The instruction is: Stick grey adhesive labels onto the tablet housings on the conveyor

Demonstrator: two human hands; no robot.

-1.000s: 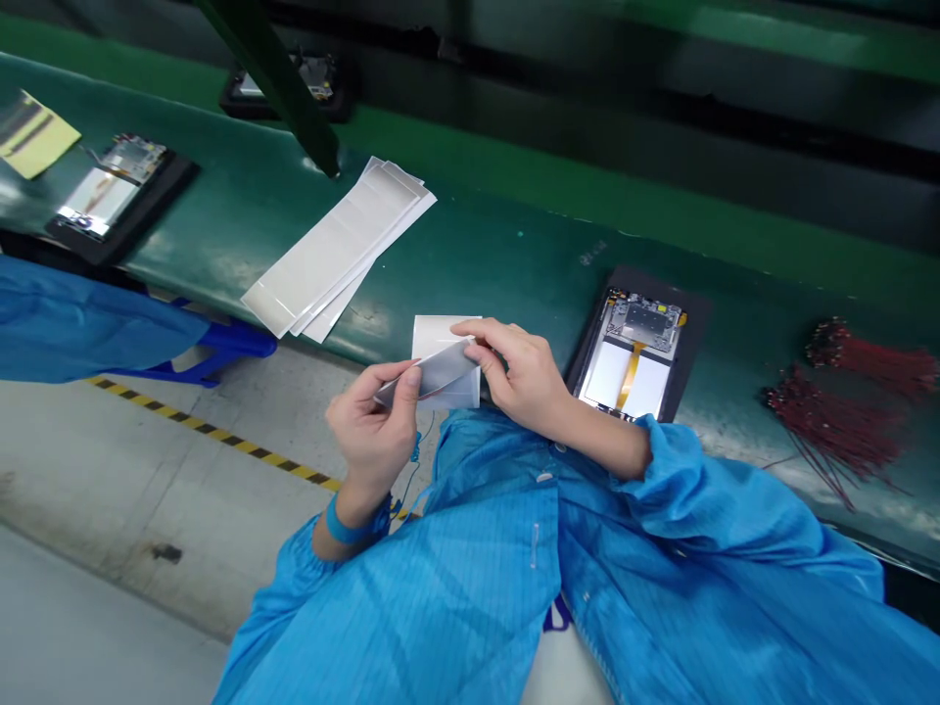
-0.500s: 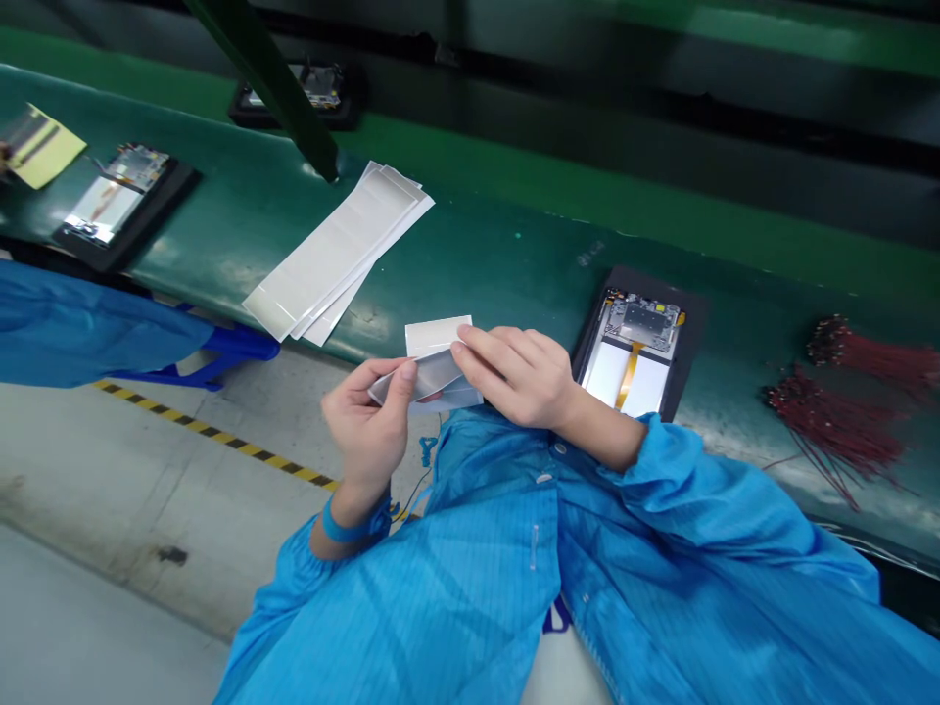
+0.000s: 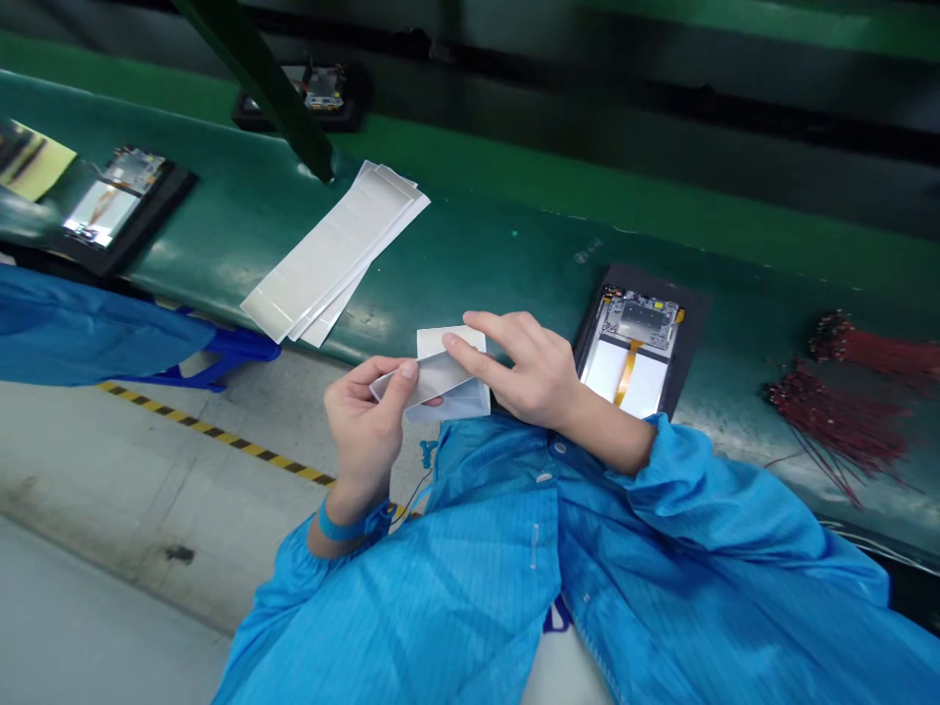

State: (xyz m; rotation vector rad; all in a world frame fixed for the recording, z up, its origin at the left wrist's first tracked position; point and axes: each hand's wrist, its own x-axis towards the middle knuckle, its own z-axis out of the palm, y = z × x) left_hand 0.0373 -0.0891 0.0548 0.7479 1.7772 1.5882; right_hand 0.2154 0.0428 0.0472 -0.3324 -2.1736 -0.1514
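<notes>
My left hand [image 3: 367, 411] is closed, its thumb and fingers pinching the left end of a grey strip [image 3: 426, 378]. The strip lies slanted across a white, glossy backing sheet [image 3: 456, 399], whose upper part shows above it; whether the two are joined I cannot tell. My right hand [image 3: 525, 377] is at the right end of the strip, thumb and forefinger stretched out and apart, the lower tip over the sheet. Right of that hand an opened tablet device [image 3: 638, 338], with circuit board, silver battery cells and orange ribbon, rests on a black pad.
A stack of long pale label sheets [image 3: 338, 255] lies left on the green bench [image 3: 470, 255]. Bundles of dark red wires [image 3: 837, 421] lie at right. More opened devices [image 3: 110, 201] sit further left, near a yellow sheet [image 3: 44, 166]. A green post [image 3: 264, 88] rises behind.
My right thumb and forefinger have spread apart from their closer grip on the sheet. The strip now looks straighter, and the backing sheet has shifted slightly right. The yellow sheet at far left has moved left.
</notes>
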